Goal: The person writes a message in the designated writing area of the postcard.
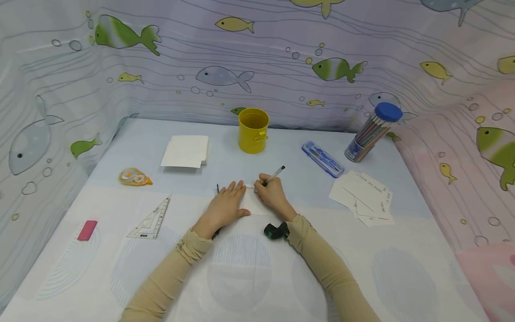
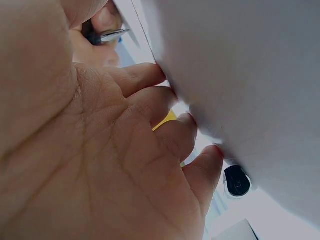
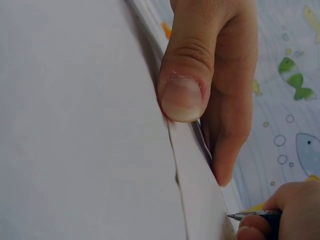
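Two hands on the small white paper, lying flat on the table, nearer than the yellow pot; can't tell if one sheet or several
Holding it down with the left hand, with fingers straight and slightly spread, thumb out to the side, fingertips on the paper
Pinching a pen in the right hand, with fingers curled round it and nib down by the far edge; can't tell if actually touching
Judged to be at the writing step, probably early on: only faint marks along that edge, too small to read, with bare paper below
Likely one of a set, going by written cards to the right and a blank stack at far left
For the next move: press evenly with the left, run the pen lightly along the line, avoid dragging fingers over the marks
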Demonstrator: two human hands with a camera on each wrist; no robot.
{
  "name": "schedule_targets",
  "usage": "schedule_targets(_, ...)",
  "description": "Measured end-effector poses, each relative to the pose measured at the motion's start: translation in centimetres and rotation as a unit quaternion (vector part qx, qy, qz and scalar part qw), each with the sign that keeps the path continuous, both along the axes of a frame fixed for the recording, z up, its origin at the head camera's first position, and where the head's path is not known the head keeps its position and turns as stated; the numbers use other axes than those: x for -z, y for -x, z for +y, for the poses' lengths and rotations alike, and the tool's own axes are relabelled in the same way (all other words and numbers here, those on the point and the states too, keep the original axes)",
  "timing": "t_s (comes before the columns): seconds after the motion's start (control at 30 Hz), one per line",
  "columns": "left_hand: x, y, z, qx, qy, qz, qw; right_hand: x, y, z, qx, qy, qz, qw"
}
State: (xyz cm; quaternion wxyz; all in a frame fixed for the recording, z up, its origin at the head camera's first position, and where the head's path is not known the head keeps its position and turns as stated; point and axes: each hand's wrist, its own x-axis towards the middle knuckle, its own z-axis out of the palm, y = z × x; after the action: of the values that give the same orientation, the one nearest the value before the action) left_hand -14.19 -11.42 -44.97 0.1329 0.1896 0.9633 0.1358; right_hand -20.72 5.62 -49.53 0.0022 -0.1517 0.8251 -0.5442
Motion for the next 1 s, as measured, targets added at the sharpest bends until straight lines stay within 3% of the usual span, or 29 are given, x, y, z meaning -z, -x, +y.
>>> schedule_targets(1.0, 0.09, 0.03, 0.01, 0.002, 0.0, 0.009, 1.0, -0.15, 0.17, -0.01, -0.002, -0.029, 0.006, 1.0)
